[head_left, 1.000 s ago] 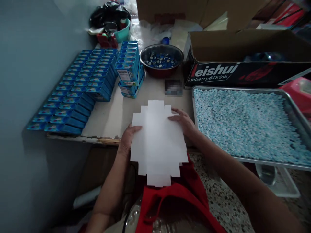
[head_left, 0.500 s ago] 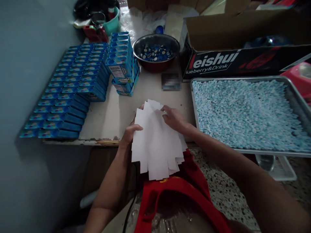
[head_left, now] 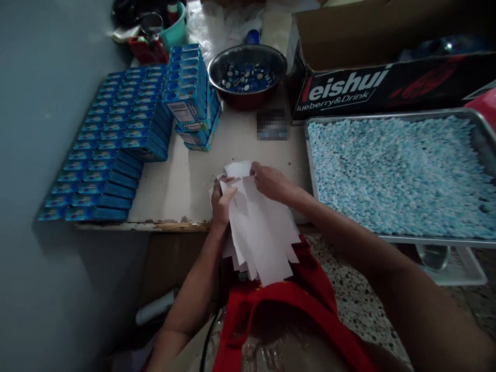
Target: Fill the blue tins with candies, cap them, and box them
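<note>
A stack of white die-cut card blanks (head_left: 263,232) with notched ends lies over my lap at the table's near edge. My left hand (head_left: 222,202) is closed round the stack's left side, thumb on top and fingers underneath. At the upper right edge, the fingertips of my right hand (head_left: 271,182) are pinched on the card. One blank's far end shows beyond my fingers, and a top sheet curves up along the left. The undersides of the cards are mostly hidden.
Rows of blue boxes (head_left: 104,173) fill the table's left, with taller stacked boxes (head_left: 189,98) beside them. Behind stands a metal bowl (head_left: 248,95) of small blue and white pieces. A metal tray (head_left: 387,238) of pale blue sweets and a black carton (head_left: 349,95) occupy the right.
My left hand has moved right and inward over the stack. The top blanks have shifted and bent, fanning apart on the left. My right hand has moved slightly left along the upper edge.
</note>
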{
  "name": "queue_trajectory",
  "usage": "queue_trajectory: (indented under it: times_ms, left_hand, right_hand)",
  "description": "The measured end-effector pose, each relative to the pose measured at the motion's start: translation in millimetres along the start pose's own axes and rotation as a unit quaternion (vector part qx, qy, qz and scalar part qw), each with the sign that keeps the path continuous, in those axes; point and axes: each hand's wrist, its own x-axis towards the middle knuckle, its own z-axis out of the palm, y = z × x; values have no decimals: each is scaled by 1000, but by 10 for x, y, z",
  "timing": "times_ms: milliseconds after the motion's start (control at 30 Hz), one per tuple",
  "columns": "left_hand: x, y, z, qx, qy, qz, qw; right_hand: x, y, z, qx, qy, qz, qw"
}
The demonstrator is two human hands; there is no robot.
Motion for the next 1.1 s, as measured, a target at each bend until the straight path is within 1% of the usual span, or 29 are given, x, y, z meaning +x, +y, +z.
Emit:
queue_trajectory:
  times_ms: [67,133,167,233,300,333,400,433,500,567,600,667,767,833,867,967,1033,1100]
  left_hand:
    - [-67,21,17,-36,8,-29,999]
    - [-133,34,49,-26,15,-37,999]
    - [-161,39,71,-7,26,-29,999]
    - [-203,49,125,34,61,11,998]
    - [-230,61,179,49,91,58,993]
    - [-241,69,201,47,97,75,991]
    - [-269,87,229,50,90,97,990]
    - [-285,98,234,56,85,104,989]
    - [-315,135,226,65,77,106,989]
    - [-326,197,193,56,67,79,993]
    - [-318,238,168,49,56,57,996]
    - [-270,326,101,47,17,15,999]
    - [-125,432,-16,84,-59,-22,994]
    - [-5,467,-83,137,-104,-42,984]
    - [54,476,-106,165,-124,-49,977]
    - [208,492,-115,239,-185,-34,953]
    - [301,511,-64,316,-223,-3,922]
    - [403,548,20,408,-236,25,882]
  right_hand:
    - [-78,43,16,12,-4,6,1000]
    - [-148,49,46,22,-5,11,1000]
    - [-176,41,67,27,-4,14,1000]
    - [-222,19,121,40,9,16,999]
    - [-275,5,186,64,43,14,997]
    - [-310,5,220,76,65,12,995]
    - [-397,17,284,97,101,16,990]
    - [-443,29,307,103,109,22,988]
    - [-525,60,320,105,100,37,989]
    - [-565,106,265,94,73,28,993]
    - [-563,136,208,87,58,14,994]
    - [-510,206,49,91,23,-28,995]
    - [-343,285,-217,132,-69,-91,985]
    - [-217,287,-338,131,-117,-96,980]
    - [-159,269,-372,110,-126,-86,982]
    - [-21,166,-384,-5,-112,-63,992]
    - [45,75,-354,-88,-109,-82,987]
    - [92,-23,-324,-148,-116,-127,974]
